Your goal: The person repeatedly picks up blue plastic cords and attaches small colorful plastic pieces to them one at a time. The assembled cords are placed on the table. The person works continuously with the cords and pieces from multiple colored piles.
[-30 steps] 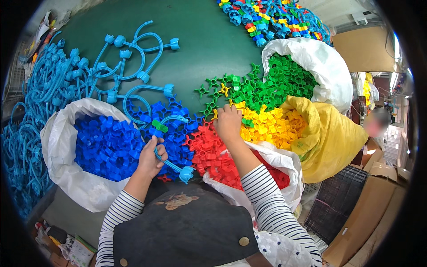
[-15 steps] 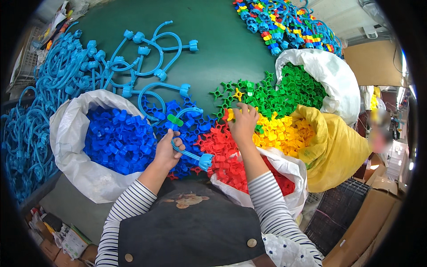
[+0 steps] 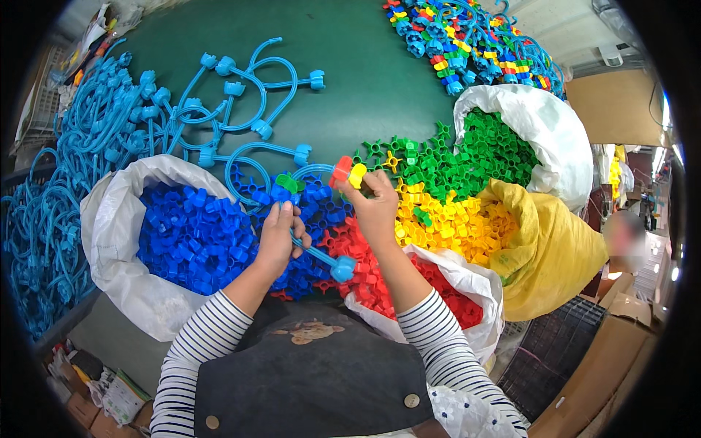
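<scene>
Low over the piles, my left hand (image 3: 281,237) is closed on a light blue plastic tube (image 3: 312,252). The tube's cupped end (image 3: 342,269) hangs out to the right of that hand. A green plastic piece (image 3: 290,183) sits just above my left fingertips. My right hand (image 3: 374,204) pinches a red piece (image 3: 341,172) and a yellow piece (image 3: 357,174) side by side. A curved blue tube section (image 3: 312,168) reaches up to the red piece; whether it is threaded in, I cannot tell. Beneath the hands lie loose blue pieces (image 3: 201,233) and red pieces (image 3: 376,281).
A white sack (image 3: 109,241) of blue pieces lies left. Green pieces (image 3: 496,146) spill from another white sack (image 3: 558,139), yellow ones (image 3: 453,226) from a yellow sack (image 3: 555,248). Tangled blue tubes (image 3: 95,139) heap at left; multicoloured assembled ones (image 3: 475,44) lie at the far right.
My right hand has moved left and nearer, bringing the red and yellow pieces from beside the green pile to the curved tube. My left hand has shifted only slightly.
</scene>
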`<state>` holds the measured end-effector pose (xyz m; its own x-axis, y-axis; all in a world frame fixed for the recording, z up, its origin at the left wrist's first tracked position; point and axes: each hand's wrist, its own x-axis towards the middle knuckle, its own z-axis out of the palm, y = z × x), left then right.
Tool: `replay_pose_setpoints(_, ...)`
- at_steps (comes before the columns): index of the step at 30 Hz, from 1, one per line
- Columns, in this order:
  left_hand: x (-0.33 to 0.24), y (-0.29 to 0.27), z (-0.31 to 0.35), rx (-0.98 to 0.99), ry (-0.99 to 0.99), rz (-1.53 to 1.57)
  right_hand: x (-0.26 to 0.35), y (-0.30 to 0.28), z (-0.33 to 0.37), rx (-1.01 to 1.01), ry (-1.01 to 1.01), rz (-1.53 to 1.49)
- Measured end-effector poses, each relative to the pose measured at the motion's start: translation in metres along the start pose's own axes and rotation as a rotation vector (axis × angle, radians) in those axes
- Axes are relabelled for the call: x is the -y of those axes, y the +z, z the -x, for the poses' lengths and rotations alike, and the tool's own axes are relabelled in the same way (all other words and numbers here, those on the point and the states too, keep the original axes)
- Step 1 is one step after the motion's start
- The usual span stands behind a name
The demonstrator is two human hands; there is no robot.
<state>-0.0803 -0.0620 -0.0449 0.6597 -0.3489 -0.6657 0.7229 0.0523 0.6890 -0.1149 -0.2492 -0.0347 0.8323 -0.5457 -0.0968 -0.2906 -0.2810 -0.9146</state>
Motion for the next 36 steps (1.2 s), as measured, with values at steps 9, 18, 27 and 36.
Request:
replay_pose_setpoints(9,0.000,0.014,0.004,0.147,-0.123,0.094,0.007,0.000,-0.008,0.032,-0.450,0.395)
replay_pose_setpoints(18,-0.023,-0.014,-0.044,0.031,0.273,-0.191,0.017,-0.007,-0.059,-0.010,-0.483,0.630)
replay_pose_setpoints(27,-0.051,-0.104,-0.101,-0.537,0.656,-1.406,-0.015,-0.014,-0.232,-0.528,-0.322,0.169)
replay_pose_setpoints(36,-0.095,-0.075,-0.064,-0.126,0.240,-0.446,-0.061,0.061,-0.075,-0.042,0.040,-0.107)
